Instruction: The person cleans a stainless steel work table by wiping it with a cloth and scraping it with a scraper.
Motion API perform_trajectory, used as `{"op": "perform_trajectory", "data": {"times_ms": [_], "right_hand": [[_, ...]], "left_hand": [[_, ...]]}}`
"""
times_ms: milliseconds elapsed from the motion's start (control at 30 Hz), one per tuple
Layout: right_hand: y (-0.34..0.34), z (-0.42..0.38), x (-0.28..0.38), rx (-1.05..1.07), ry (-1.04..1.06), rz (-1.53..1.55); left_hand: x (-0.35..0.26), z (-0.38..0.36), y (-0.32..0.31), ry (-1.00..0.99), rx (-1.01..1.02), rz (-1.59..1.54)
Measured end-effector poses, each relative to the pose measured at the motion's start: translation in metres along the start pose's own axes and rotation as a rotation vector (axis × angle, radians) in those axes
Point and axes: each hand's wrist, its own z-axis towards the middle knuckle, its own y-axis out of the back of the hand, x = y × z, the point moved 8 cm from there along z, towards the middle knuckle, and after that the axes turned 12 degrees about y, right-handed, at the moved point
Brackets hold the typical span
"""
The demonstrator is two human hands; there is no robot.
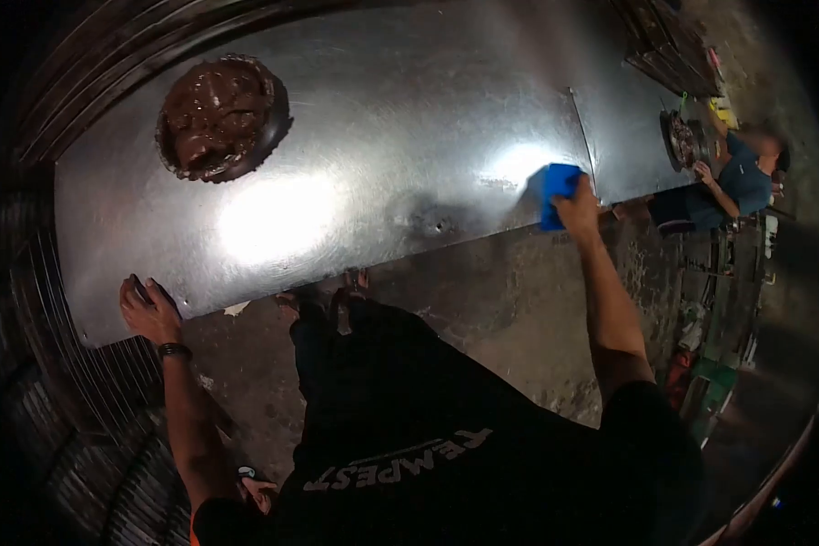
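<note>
Dark shirt [409,455] and legs fill the near view as a person leans over a metal sheet [355,136] lying on the floor. Right hand [576,211] is closed around a blue cloth [555,193], pressed flat near the sheet's near edge beside a seam. Left hand [148,309] rests open, fingers spread, on the sheet's near left corner, holding nothing. A pan [217,116] of brown paste sits toward the far left corner. Another person [733,177] crouches beyond the right end. Bare fingers at the thin metal edge risk a cut if a hand slips.
</note>
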Motion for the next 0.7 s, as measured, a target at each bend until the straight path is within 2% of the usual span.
{"op": "perform_trajectory", "data": {"times_ms": [33, 67, 100, 167, 200, 300, 333, 400, 433, 467, 500, 600, 633, 667, 700], "right_hand": [[-0.018, -0.001, 0.029, -0.054, 0.021, 0.037], [-0.031, 0.001, 0.08, 0.047, -0.066, 0.13], [-0.06, -0.001, 0.098, 0.014, 0.056, 0.089], [-0.108, -0.011, 0.163, 0.112, 0.103, 0.282], [-0.117, -0.012, 0.19, 0.102, 0.234, 0.222], [-0.104, -0.012, 0.181, -0.036, 0.395, 0.161], [-0.095, 0.003, 0.149, 0.057, 0.2, 0.223], [-0.055, 0.015, 0.089, 0.074, -0.117, 0.163], [-0.034, 0.019, 0.067, -0.012, -0.105, -0.034], [-0.038, 0.02, 0.025, -0.046, -0.131, 0.238], [-0.029, 0.02, 0.051, 0.009, -0.178, 0.124], [-0.076, 0.019, 0.099, -0.016, 0.084, 0.22], [-0.09, 0.014, 0.147, 0.126, 0.028, 0.156], [-0.119, 0.009, 0.177, 0.182, 0.12, 0.016], [-0.139, -0.002, 0.215, 0.144, 0.327, 0.16]], "left_hand": [[-0.002, 0.003, -0.002, 0.007, 0.0, -0.002], [-0.003, 0.002, -0.005, -0.001, 0.016, 0.006], [-0.002, 0.002, -0.005, -0.003, 0.018, 0.012], [-0.003, 0.002, -0.002, -0.017, 0.01, 0.031], [-0.004, -0.001, -0.004, -0.04, 0.009, 0.025], [-0.004, 0.002, -0.001, -0.039, 0.051, 0.005], [-0.007, 0.004, -0.001, -0.04, 0.032, -0.004], [-0.001, 0.001, -0.003, -0.028, 0.031, 0.015], [-0.001, 0.0, -0.001, -0.027, 0.017, 0.01], [-0.004, 0.001, 0.002, -0.028, 0.005, 0.006], [-0.003, 0.003, 0.0, -0.025, 0.007, 0.019], [-0.001, 0.002, 0.0, 0.006, 0.01, 0.026], [-0.003, 0.003, -0.001, 0.014, 0.004, 0.011], [-0.006, 0.003, -0.002, 0.023, 0.015, 0.02], [-0.009, 0.002, 0.0, 0.031, 0.022, 0.027]]}}
